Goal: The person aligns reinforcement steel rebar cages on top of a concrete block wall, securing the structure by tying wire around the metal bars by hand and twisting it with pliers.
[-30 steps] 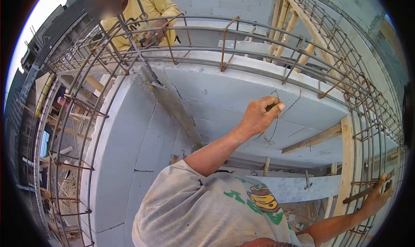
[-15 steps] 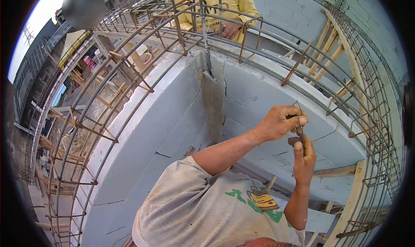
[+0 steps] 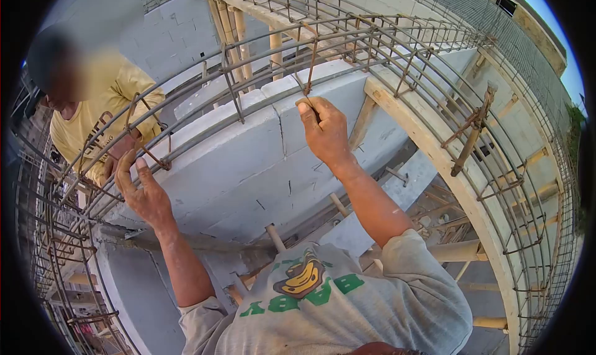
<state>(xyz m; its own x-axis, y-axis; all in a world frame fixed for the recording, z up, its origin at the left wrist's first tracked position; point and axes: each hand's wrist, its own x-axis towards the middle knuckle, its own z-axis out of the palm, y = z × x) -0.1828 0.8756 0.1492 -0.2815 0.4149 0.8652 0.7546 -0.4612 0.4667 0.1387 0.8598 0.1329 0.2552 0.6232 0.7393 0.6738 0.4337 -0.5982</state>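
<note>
My right hand is closed, thumb and forefinger pinched on a thin wire at the lower bar of the rebar cage. Directly above the fingertips is the lower corner of a rusty stirrup. My left hand is raised at the left with its thumb and fingers apart, overlapping the lower long bars. Just beyond its thumb, another rusty stirrup meets those bars. Below the cage runs the white block wall.
A person in a yellow shirt stands behind the cage at the left. A timber formwork board curves down on the right under more rebar. Bamboo poles stand behind the wall. Wooden props lie below my arms.
The view has swung to the right. My hands, earlier close together at a thin wire, are now wide apart at the rebar cage, the left one with spread fingers.
</note>
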